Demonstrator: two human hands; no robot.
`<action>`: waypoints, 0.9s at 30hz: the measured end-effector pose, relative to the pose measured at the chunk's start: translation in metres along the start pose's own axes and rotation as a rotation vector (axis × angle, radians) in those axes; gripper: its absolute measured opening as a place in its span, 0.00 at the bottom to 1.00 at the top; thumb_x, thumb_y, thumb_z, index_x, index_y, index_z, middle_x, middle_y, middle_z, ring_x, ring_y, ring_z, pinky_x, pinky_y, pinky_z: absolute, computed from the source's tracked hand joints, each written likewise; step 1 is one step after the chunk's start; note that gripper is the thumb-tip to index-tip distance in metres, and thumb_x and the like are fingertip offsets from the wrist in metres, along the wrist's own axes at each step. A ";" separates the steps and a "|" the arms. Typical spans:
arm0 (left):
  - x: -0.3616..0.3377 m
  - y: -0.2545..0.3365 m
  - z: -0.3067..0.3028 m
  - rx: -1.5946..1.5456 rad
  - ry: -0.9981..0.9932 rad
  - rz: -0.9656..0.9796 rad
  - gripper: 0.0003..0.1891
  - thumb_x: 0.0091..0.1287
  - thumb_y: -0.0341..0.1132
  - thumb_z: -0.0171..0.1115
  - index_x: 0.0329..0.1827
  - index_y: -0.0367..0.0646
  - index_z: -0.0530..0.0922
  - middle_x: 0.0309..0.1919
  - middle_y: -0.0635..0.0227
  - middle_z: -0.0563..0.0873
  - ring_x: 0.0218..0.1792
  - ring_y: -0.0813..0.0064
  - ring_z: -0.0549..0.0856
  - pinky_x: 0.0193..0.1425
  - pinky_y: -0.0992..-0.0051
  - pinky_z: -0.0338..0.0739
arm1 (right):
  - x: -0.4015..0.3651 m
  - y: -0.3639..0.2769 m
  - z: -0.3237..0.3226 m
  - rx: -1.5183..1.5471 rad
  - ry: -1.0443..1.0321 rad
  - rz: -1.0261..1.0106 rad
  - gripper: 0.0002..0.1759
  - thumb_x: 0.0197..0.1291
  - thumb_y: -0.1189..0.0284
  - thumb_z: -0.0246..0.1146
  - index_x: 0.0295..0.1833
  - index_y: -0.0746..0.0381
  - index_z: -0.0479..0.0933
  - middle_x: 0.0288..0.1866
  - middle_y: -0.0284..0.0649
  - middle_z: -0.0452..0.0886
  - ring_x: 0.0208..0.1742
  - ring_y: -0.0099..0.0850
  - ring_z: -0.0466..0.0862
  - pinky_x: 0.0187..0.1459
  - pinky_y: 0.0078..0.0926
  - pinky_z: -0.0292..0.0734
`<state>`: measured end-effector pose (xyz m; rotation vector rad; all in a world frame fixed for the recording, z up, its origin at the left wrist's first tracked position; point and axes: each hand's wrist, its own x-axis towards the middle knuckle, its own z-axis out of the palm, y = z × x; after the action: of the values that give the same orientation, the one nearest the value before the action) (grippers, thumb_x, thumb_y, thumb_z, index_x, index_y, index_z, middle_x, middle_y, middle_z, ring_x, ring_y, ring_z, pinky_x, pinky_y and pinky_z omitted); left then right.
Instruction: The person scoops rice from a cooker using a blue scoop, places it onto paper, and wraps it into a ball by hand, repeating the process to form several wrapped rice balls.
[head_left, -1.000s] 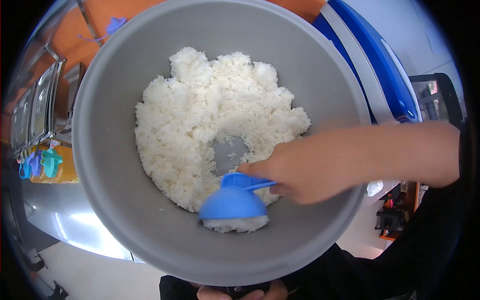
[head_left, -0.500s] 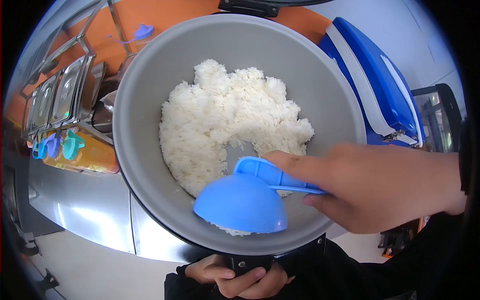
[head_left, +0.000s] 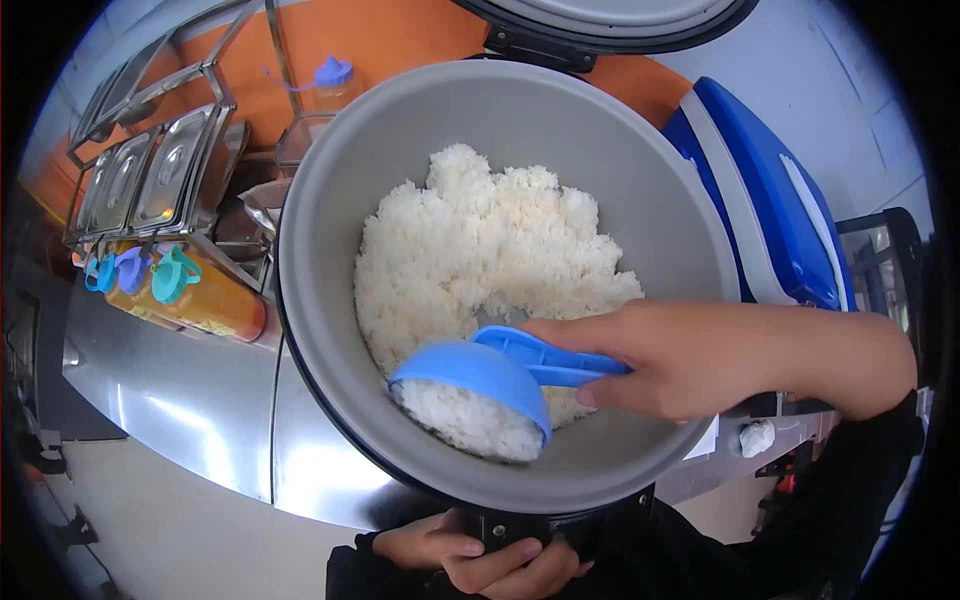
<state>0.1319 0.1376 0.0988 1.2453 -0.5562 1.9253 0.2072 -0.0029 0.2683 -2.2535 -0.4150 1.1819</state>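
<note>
A large grey rice cooker pot (head_left: pixel 655 190) holds a mound of cooked white rice (head_left: pixel 490 235), with a hollow at its near side. My right hand (head_left: pixel 665 360) is closed around the handle of a blue rice scoop (head_left: pixel 445 357). The bowl of the scoop is tilted and full of rice, and hangs over the near-left part of the pot. Below the rim, my left hand (head_left: pixel 505 562) has its fingers wrapped round the black handle (head_left: pixel 510 528) at the cooker's front.
Behind the pot the cooker lid (head_left: pixel 620 22) stands raised. To the right is a blue and white cool box (head_left: pixel 765 200). On the left are a metal rack with lidded steel pans (head_left: pixel 172 170) and sauce bottles with coloured caps (head_left: pixel 215 300), on a steel counter (head_left: pixel 180 400).
The scoop has turned so that its rice-filled opening now faces me; before, its rounded back showed. The whole view has shifted, with the pot appearing lower and to the right.
</note>
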 end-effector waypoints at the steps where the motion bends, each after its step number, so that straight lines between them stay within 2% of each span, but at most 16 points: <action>1: 0.002 -0.001 0.002 0.031 0.008 0.008 0.14 0.53 0.64 0.57 0.21 0.72 0.70 0.21 1.00 0.73 0.34 0.90 0.70 0.53 0.70 0.56 | -0.003 0.004 0.001 -0.013 0.029 -0.057 0.30 0.69 0.70 0.50 0.75 0.58 0.57 0.38 0.45 0.78 0.38 0.35 0.80 0.43 0.33 0.75; 2: 0.004 -0.001 0.000 0.032 0.009 0.012 0.14 0.53 0.64 0.57 0.21 0.72 0.70 0.21 1.00 0.73 0.34 0.90 0.70 0.53 0.70 0.56 | -0.003 0.001 0.001 -0.027 0.059 -0.115 0.29 0.70 0.70 0.49 0.75 0.58 0.58 0.31 0.41 0.76 0.30 0.30 0.78 0.35 0.30 0.76; 3: 0.007 -0.002 -0.005 -0.012 -0.073 0.012 0.14 0.53 0.65 0.57 0.22 0.72 0.70 0.22 0.99 0.73 0.35 0.90 0.71 0.54 0.70 0.57 | -0.004 -0.003 -0.002 -0.030 0.060 -0.120 0.29 0.70 0.70 0.49 0.75 0.58 0.58 0.31 0.41 0.76 0.30 0.30 0.78 0.35 0.30 0.76; 5: 0.011 -0.005 -0.013 -0.052 -0.149 0.024 0.14 0.54 0.65 0.57 0.23 0.71 0.71 0.23 0.99 0.74 0.36 0.90 0.72 0.55 0.70 0.57 | -0.003 -0.016 -0.012 0.213 -0.089 0.197 0.29 0.69 0.69 0.50 0.75 0.57 0.58 0.24 0.33 0.68 0.21 0.23 0.72 0.25 0.24 0.71; 6: 0.013 -0.006 -0.016 -0.076 -0.227 0.039 0.14 0.55 0.65 0.57 0.25 0.71 0.72 0.27 0.98 0.75 0.38 0.90 0.73 0.56 0.70 0.58 | 0.002 -0.015 -0.013 0.203 -0.085 0.189 0.29 0.69 0.69 0.50 0.75 0.57 0.58 0.24 0.33 0.68 0.21 0.23 0.72 0.25 0.24 0.71; 8: 0.020 -0.013 -0.029 -0.093 -0.300 0.068 0.14 0.56 0.66 0.57 0.28 0.71 0.73 0.30 0.98 0.76 0.40 0.90 0.74 0.58 0.70 0.59 | 0.021 -0.002 -0.012 0.446 -0.089 0.121 0.31 0.68 0.67 0.52 0.76 0.56 0.58 0.24 0.31 0.68 0.21 0.21 0.71 0.24 0.21 0.70; 10: 0.037 -0.020 -0.046 -0.228 -0.710 0.116 0.16 0.58 0.66 0.57 0.37 0.72 0.76 0.40 0.97 0.77 0.49 0.89 0.74 0.62 0.69 0.59 | 0.035 0.007 -0.013 0.517 -0.101 0.104 0.31 0.68 0.67 0.53 0.75 0.57 0.58 0.24 0.30 0.68 0.20 0.20 0.69 0.23 0.20 0.69; 11: 0.042 -0.019 -0.052 -0.217 -0.705 0.129 0.16 0.58 0.66 0.57 0.37 0.72 0.76 0.40 0.97 0.77 0.49 0.89 0.74 0.62 0.69 0.59 | 0.039 0.010 -0.014 0.602 -0.117 0.100 0.32 0.67 0.66 0.54 0.75 0.57 0.58 0.24 0.29 0.67 0.20 0.18 0.68 0.22 0.18 0.68; 13: 0.049 -0.018 -0.060 -0.162 -0.932 0.110 0.20 0.60 0.67 0.56 0.48 0.71 0.74 0.51 0.96 0.75 0.57 0.88 0.71 0.64 0.68 0.58 | 0.042 0.013 -0.015 0.629 -0.139 0.083 0.32 0.67 0.66 0.54 0.75 0.59 0.58 0.24 0.29 0.67 0.20 0.18 0.67 0.21 0.18 0.67; 17: 0.049 -0.025 -0.064 -0.185 -0.997 0.261 0.24 0.61 0.68 0.55 0.54 0.70 0.72 0.56 0.95 0.72 0.62 0.87 0.67 0.66 0.68 0.58 | 0.038 0.017 -0.019 0.823 -0.181 0.042 0.32 0.67 0.66 0.55 0.74 0.61 0.57 0.24 0.30 0.68 0.18 0.18 0.67 0.18 0.17 0.65; 19: 0.030 -0.008 -0.070 -0.115 -0.901 0.058 0.25 0.62 0.67 0.55 0.56 0.69 0.70 0.58 0.93 0.71 0.62 0.86 0.68 0.66 0.67 0.57 | 0.030 0.015 -0.024 0.818 -0.133 0.011 0.32 0.68 0.66 0.55 0.74 0.61 0.57 0.24 0.31 0.68 0.17 0.18 0.67 0.17 0.17 0.64; 20: 0.032 -0.008 -0.066 -0.120 -0.893 0.063 0.25 0.62 0.67 0.55 0.56 0.69 0.70 0.58 0.93 0.71 0.62 0.86 0.68 0.66 0.67 0.57 | 0.026 0.013 -0.027 0.816 -0.085 -0.018 0.32 0.68 0.66 0.55 0.74 0.61 0.57 0.23 0.31 0.68 0.16 0.19 0.67 0.16 0.16 0.63; 22: 0.036 -0.010 -0.055 -0.194 -0.793 0.007 0.10 0.56 0.57 0.61 0.38 0.72 0.78 0.40 0.96 0.79 0.47 0.91 0.76 0.59 0.70 0.58 | 0.015 0.011 -0.029 0.825 0.007 -0.023 0.31 0.68 0.66 0.54 0.74 0.61 0.57 0.23 0.32 0.68 0.16 0.19 0.67 0.16 0.16 0.63; 23: 0.033 -0.008 -0.056 -0.236 -0.836 0.036 0.08 0.55 0.57 0.62 0.31 0.72 0.77 0.37 0.97 0.78 0.47 0.89 0.75 0.59 0.70 0.57 | 0.008 0.011 -0.029 0.835 0.088 -0.027 0.31 0.68 0.67 0.54 0.74 0.62 0.57 0.23 0.32 0.68 0.15 0.19 0.67 0.16 0.16 0.62; 26: 0.034 -0.002 -0.047 -0.159 -0.691 -0.088 0.09 0.52 0.57 0.63 0.28 0.71 0.76 0.36 0.96 0.78 0.48 0.88 0.74 0.59 0.69 0.57 | -0.010 0.015 -0.027 0.891 0.173 -0.092 0.31 0.68 0.67 0.53 0.73 0.63 0.57 0.23 0.32 0.68 0.16 0.20 0.69 0.15 0.17 0.62; 27: 0.032 0.003 -0.048 -0.127 -0.696 -0.108 0.10 0.51 0.57 0.63 0.26 0.69 0.75 0.36 0.95 0.79 0.48 0.85 0.74 0.59 0.68 0.57 | -0.011 0.013 -0.025 0.843 0.225 -0.118 0.26 0.68 0.67 0.52 0.69 0.64 0.61 0.24 0.32 0.69 0.16 0.21 0.70 0.16 0.19 0.63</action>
<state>0.0946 0.1809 0.1073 1.8152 -0.9190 1.3105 0.2217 -0.0263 0.2788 -1.5659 0.0506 0.8095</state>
